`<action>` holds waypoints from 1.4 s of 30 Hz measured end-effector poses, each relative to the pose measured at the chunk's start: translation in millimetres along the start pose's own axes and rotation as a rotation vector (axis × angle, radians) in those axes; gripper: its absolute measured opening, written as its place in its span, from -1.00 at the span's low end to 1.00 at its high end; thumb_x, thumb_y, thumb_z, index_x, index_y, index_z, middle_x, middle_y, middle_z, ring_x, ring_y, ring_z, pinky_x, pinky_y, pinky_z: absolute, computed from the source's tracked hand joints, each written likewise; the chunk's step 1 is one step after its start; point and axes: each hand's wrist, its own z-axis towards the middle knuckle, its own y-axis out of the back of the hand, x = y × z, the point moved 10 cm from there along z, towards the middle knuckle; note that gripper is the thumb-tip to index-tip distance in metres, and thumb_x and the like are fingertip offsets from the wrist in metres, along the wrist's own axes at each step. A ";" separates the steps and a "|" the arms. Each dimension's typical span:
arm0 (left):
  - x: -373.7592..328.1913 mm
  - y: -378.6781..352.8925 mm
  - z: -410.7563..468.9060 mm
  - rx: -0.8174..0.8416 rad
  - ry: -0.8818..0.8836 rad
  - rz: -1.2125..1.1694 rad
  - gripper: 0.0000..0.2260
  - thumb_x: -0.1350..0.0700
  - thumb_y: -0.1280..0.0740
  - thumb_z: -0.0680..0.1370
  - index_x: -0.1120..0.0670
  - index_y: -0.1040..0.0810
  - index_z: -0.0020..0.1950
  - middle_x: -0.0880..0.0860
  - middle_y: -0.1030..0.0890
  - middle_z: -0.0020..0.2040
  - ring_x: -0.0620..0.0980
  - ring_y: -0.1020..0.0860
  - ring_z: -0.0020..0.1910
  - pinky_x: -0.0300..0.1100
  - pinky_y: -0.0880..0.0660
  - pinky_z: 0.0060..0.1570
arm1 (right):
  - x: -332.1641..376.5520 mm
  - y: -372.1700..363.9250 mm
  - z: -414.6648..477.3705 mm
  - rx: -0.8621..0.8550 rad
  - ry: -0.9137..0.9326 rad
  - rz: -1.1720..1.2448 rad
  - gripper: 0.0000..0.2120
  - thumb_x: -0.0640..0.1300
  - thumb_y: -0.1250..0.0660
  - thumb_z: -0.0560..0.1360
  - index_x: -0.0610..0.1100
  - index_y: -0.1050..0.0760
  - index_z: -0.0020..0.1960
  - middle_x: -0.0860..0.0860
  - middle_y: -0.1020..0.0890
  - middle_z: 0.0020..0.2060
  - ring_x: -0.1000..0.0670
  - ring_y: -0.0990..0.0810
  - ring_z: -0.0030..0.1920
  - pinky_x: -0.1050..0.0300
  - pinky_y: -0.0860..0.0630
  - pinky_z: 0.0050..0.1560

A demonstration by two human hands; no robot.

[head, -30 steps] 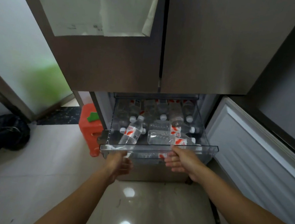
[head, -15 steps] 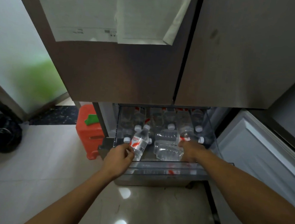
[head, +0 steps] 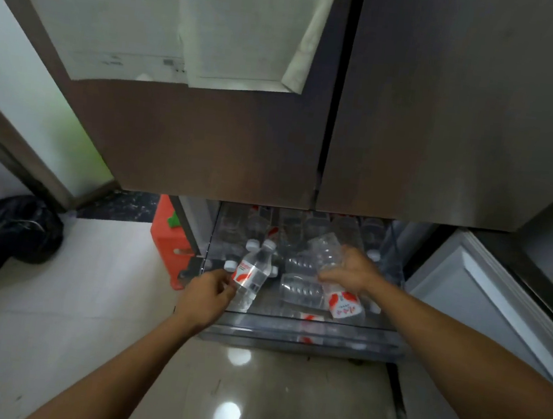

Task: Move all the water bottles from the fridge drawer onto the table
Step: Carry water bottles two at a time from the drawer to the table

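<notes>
A clear plastic fridge drawer [head: 299,330] is pulled out below the closed upper doors. It holds several clear water bottles with red-and-white labels and white caps, most lying down. My left hand [head: 208,296] grips one bottle [head: 252,273] by its lower part, tilted with the cap pointing away. My right hand [head: 352,273] holds a second bottle [head: 323,252] around its middle, lifted above the others, its base pointing away. Another bottle [head: 303,291] lies in the drawer between my hands.
The open lower fridge door [head: 485,302] stands at the right. A red plastic stool [head: 168,241] sits left of the drawer, and a black bag [head: 17,231] lies on the floor at far left. Glossy tiled floor [head: 65,323] lies under my arms.
Both hands left the drawer's front edge and reached inside. My left hand took hold of a bottle, and my right hand closed round another and lifted it.
</notes>
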 end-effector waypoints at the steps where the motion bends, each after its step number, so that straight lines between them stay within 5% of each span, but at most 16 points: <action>1: -1.3 -1.0 0.4 -0.003 0.007 0.002 -0.89 0.13 -0.32 0.51 -0.03 -0.50 -0.22 0.08 -0.66 -0.27 0.10 -0.63 -0.20 -0.04 -0.56 -0.13 | -3.2 9.0 1.0 -0.025 -0.040 0.139 -0.62 0.04 -0.55 0.26 -0.05 -0.56 0.01 -0.02 -0.69 -0.18 -0.02 -0.67 -0.23 0.06 -0.62 -0.19; 4: -17.6 -11.9 -2.1 -0.011 0.011 -0.055 -0.89 0.05 -0.30 0.53 0.00 -0.53 -0.18 0.07 -0.66 -0.29 0.10 -0.62 -0.23 0.01 -0.57 -0.14 | -21.4 28.9 2.5 -0.137 -0.162 0.490 -0.52 0.11 -0.57 0.15 -0.13 -0.61 -0.05 -0.08 -0.71 -0.18 -0.07 -0.70 -0.21 0.00 -0.64 -0.14; 7: -38.3 -19.5 -9.0 -0.027 -0.001 -0.152 -0.77 -0.07 -0.24 0.55 0.00 -0.50 -0.24 0.00 -0.64 -0.34 0.04 -0.61 -0.32 0.03 -0.58 -0.20 | -38.8 19.4 1.0 -0.172 -0.304 0.871 -0.31 0.14 -0.57 0.10 -0.18 -0.54 0.12 -0.15 -0.70 -0.12 -0.12 -0.69 -0.22 0.02 -0.60 -0.27; 11: -66.6 -20.8 -18.9 -0.082 -0.047 -0.285 -0.74 -0.07 -0.18 0.62 0.00 -0.50 -0.19 0.03 -0.61 -0.32 -0.04 -0.58 -0.41 -0.05 -0.55 -0.30 | -24.0 -25.1 -9.5 0.059 -0.417 1.327 -0.61 -0.01 -0.46 0.40 -0.21 -0.53 0.11 -0.17 -0.68 -0.07 -0.15 -0.67 -0.14 -0.05 -0.58 -0.18; 15: -72.4 -13.9 -24.3 -0.185 -0.059 -0.349 -0.79 -0.11 -0.18 0.60 -0.04 -0.50 -0.09 0.00 -0.60 -0.31 -0.10 -0.58 -0.39 -0.18 -0.52 -0.37 | -3.8 -56.0 -15.6 0.159 -0.482 1.450 -0.56 -0.02 -0.50 0.37 -0.22 -0.53 0.15 -0.22 -0.68 -0.04 -0.19 -0.68 -0.08 -0.12 -0.62 -0.15; 19: -59.2 3.1 -30.6 -0.392 0.019 -0.428 -0.74 -0.13 -0.25 0.57 0.06 -0.48 -0.06 0.02 -0.61 -0.23 0.00 -0.60 -0.28 -0.03 -0.58 -0.31 | 20.5 -79.7 -27.9 0.254 -0.510 1.456 -0.54 0.04 -0.51 0.37 -0.25 -0.52 0.09 -0.23 -0.67 -0.07 -0.20 -0.66 -0.04 -0.17 -0.59 0.02; 24: -64.4 45.8 -45.3 -0.616 -0.026 -0.349 -0.68 -0.16 -0.23 0.52 0.11 -0.47 -0.09 0.05 -0.60 -0.23 0.03 -0.58 -0.24 0.03 -0.56 -0.27 | 40.8 -112.6 -40.1 0.465 -0.527 1.374 -0.44 0.19 -0.47 0.36 -0.26 -0.56 0.08 -0.21 -0.69 -0.16 -0.14 -0.67 -0.13 0.01 -0.63 -0.18; 27: -71.2 79.3 -58.6 -0.716 -0.067 -0.267 -0.72 -0.10 -0.25 0.49 0.13 -0.46 -0.13 0.05 -0.54 -0.32 0.00 -0.50 -0.34 -0.01 -0.44 -0.35 | 46.2 -120.8 -38.4 0.610 -0.390 1.058 -0.35 0.32 -0.32 0.43 -0.29 -0.58 0.09 -0.18 -0.67 -0.17 -0.08 -0.65 -0.23 0.13 -0.60 -0.29; 32: -73.1 142.1 -81.3 -0.839 -0.093 -0.127 -0.77 -0.03 -0.27 0.48 0.10 -0.37 -0.24 -0.05 -0.36 -0.44 -0.02 -0.34 -0.43 -0.06 -0.26 -0.40 | 28.1 -80.4 6.2 0.205 -0.131 0.459 -0.70 0.04 -0.33 0.53 -0.17 -0.55 -0.21 -0.10 -0.62 -0.37 -0.03 -0.56 -0.42 0.13 -0.49 -0.38; 35: -63.8 157.1 -88.5 -0.856 -0.110 -0.060 -0.68 -0.11 -0.22 0.48 0.16 -0.39 -0.22 0.05 -0.40 -0.42 0.10 -0.40 -0.41 -0.01 -0.32 -0.43 | 39.6 -78.5 30.0 0.119 0.035 0.052 -0.67 0.03 -0.36 0.48 -0.18 -0.56 -0.33 -0.08 -0.63 -0.41 -0.10 -0.63 -0.34 0.04 -0.55 -0.21; 38: -54.5 157.1 -92.5 -0.835 -0.127 -0.015 -0.64 -0.16 -0.19 0.46 0.15 -0.44 -0.20 0.11 -0.46 -0.41 0.15 -0.44 -0.41 0.02 -0.36 -0.44 | 68.8 -95.7 38.4 0.101 0.151 -0.105 -0.73 0.13 -0.32 0.48 -0.06 -0.58 -0.03 -0.06 -0.68 -0.11 -0.13 -0.65 -0.09 0.03 -0.58 -0.05; 42: -40.3 150.8 -94.3 -0.790 -0.136 0.010 -0.62 -0.19 -0.19 0.48 0.14 -0.49 -0.17 0.12 -0.52 -0.42 0.14 -0.47 -0.44 0.02 -0.41 -0.45 | 102.8 -122.4 56.5 0.041 0.147 -0.232 -0.49 0.17 -0.19 0.53 -0.07 -0.32 0.38 -0.18 -0.51 0.27 -0.23 -0.52 0.21 -0.02 -0.48 0.14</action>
